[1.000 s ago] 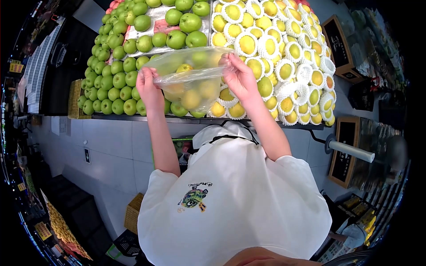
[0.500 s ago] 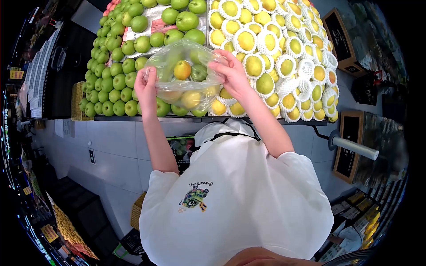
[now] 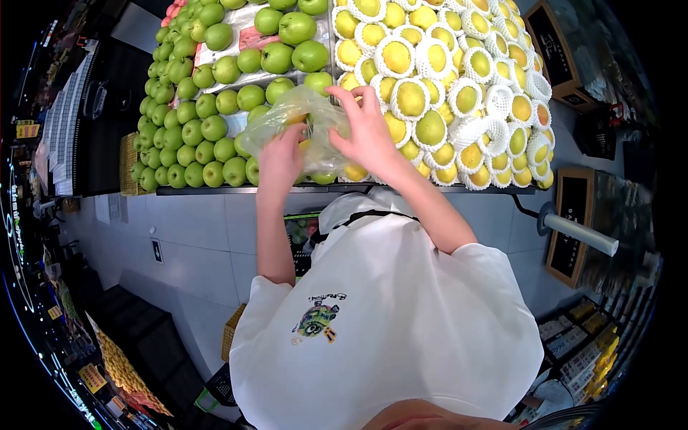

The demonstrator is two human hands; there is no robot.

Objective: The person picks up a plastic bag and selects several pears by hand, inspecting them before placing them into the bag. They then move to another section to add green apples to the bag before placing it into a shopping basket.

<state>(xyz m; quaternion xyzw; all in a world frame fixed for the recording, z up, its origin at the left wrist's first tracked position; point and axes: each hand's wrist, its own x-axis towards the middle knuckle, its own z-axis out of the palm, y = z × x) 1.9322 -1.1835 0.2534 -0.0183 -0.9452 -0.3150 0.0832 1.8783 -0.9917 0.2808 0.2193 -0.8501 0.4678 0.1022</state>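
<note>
A clear plastic bag [image 3: 326,140] hangs at the front edge of the fruit display, crumpled, with yellow-orange fruit showing partly through it. My left hand [image 3: 282,154] is closed on the bag's near left side, its fingertips toward the middle. On the bag's right side, my right hand [image 3: 369,132] has its thumb and fingers apart, the thumb close to the plastic; whether it touches is hard to tell. Green apples [image 3: 213,127] lie in rows left of the bag. Yellow fruits [image 3: 412,98], many in white foam nets, are piled to the right.
A display edge [image 3: 437,190] runs in front of my body. To the right, a white roll [image 3: 584,236] sticks out on a bracket beside a framed black sign [image 3: 571,233]. A yellow basket [image 3: 129,165] stands at the display's left end.
My left hand has moved right and inward, bunching the bag that was stretched between both hands. My right hand's fingers have spread from their hold on the bag's right edge.
</note>
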